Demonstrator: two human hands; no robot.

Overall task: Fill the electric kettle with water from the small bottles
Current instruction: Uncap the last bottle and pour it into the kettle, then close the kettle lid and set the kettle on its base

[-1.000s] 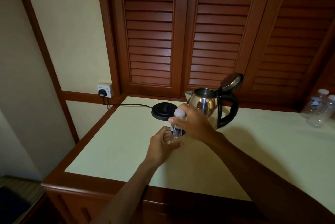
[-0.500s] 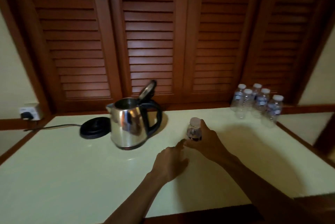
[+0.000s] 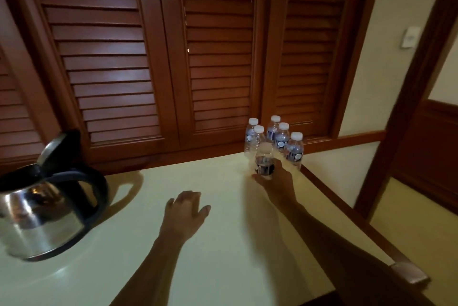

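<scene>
A steel electric kettle (image 3: 42,216) with a black handle stands at the left on the cream counter (image 3: 223,268), its lid tipped up. My right hand (image 3: 278,183) grips a small capped bottle (image 3: 264,163) upright, right in front of a cluster of several small white-capped bottles (image 3: 285,141) at the counter's back right. My left hand (image 3: 186,211) hovers over the middle of the counter, fingers relaxed and holding nothing.
Brown louvred shutters (image 3: 198,58) run along the wall behind the counter. The counter's wooden edge (image 3: 347,209) runs down the right side. A white wall switch (image 3: 410,37) sits on the far right wall.
My right hand has carried the small bottle from beside the kettle to the bottle cluster at the right. My left hand let go of it and stayed behind. The view swung right.
</scene>
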